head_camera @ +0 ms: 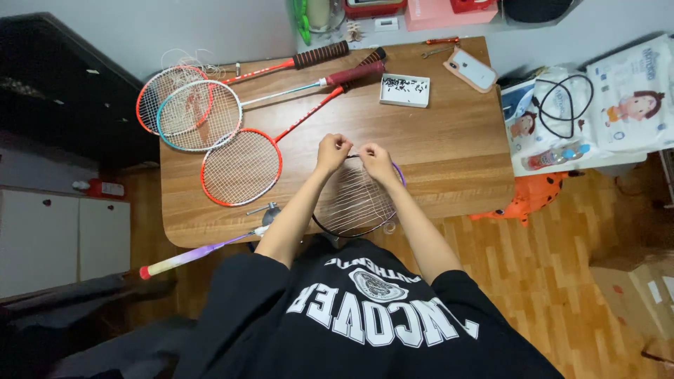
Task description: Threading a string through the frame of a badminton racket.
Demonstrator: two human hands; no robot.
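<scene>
Hands, left (pixel 331 151) and right (pixel 375 160), pinch the top rim of a black racket (pixel 354 203) at the near table (pixel 449 161) edge. Looks light, stiff-framed, strings delicate; best held by the rim. Three spare rackets (pixel 210 133) lie left of the hands.

On the brown wood-grain tabletop (pixel 456 140) lie a black-framed racket (pixel 354 203) with a purple handle, orange-red rackets (pixel 242 168), a teal-rimmed racket (pixel 200 116) and a pink-cased phone (pixel 470 69).

Both hands up at the far rim of a black racket (pixel 354 210), left hand (pixel 333 152) and right hand (pixel 377 161) pinching the strings, three red rackets (pixel 242 167) spread on the wooden table (pixel 449 154), small white tray (pixel 405 90), phone (pixel 470 69) beyond
</scene>
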